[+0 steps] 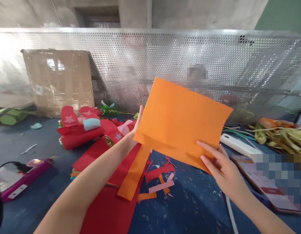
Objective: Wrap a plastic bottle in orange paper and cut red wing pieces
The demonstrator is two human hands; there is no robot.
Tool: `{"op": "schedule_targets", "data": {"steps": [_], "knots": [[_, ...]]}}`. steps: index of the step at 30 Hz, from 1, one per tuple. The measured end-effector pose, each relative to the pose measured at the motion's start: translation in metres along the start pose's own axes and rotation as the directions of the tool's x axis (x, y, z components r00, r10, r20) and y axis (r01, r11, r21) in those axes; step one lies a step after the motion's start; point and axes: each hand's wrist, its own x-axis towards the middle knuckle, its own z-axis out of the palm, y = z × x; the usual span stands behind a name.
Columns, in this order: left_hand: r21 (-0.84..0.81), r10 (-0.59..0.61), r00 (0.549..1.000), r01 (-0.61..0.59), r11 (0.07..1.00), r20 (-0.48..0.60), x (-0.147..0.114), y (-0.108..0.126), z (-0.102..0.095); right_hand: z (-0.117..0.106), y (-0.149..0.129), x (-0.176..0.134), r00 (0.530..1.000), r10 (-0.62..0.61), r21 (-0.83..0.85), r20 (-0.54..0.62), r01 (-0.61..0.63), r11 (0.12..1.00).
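A plain orange craft sheet [181, 120] is held up, tilted, above the table between my two hands. My left hand [138, 123] is at its left edge, mostly hidden behind it, with one fingertip showing past the edge. At the lower right edge, my right hand [218, 159] grips the sheet, two fingers lying on the near face. Below my left forearm lies an orange strip [133, 175], on top of red sheets [106, 208]. Red, pink and orange scraps [161, 178] are scattered under the sheet.
Rolled red pieces with stars [79, 130] lie at the back left. A purple power strip [28, 175] with a black cable sits far left. On the right are a white glue gun-like tool [240, 145], a phone [262, 185] and dried husks [277, 133]. A perforated metal panel [165, 52] stands behind.
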Motion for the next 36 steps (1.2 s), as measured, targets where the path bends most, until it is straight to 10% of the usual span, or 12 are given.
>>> {"op": "schedule_targets", "data": {"steps": [9,17,25,29,36], "knots": [[-0.021,-0.173,0.984,0.172,0.985,-0.049,-0.002,-0.002,0.011,-0.003,0.026,0.001,0.962,0.251,0.126,0.107,-0.263,0.956],[0.116,-0.181,0.978,0.193,0.974,-0.102,-0.006,-0.003,0.023,-0.006,0.038,0.005,0.968,0.249,0.06,0.031,-0.25,0.966],[0.094,-0.173,0.969,0.192,0.977,-0.175,-0.004,-0.009,0.038,-0.006,0.021,0.001,0.968,-0.217,-0.461,-0.129,0.136,0.877],[0.098,-0.154,0.981,0.166,0.981,-0.121,-0.009,-0.013,0.054,-0.004,-0.008,-0.001,0.978,-0.209,-0.144,-0.02,0.204,0.968],[0.247,0.085,0.996,-0.074,0.966,-0.037,-0.023,-0.027,0.089,0.015,-0.04,0.023,0.977,0.144,0.433,0.157,-0.199,0.879]]}}
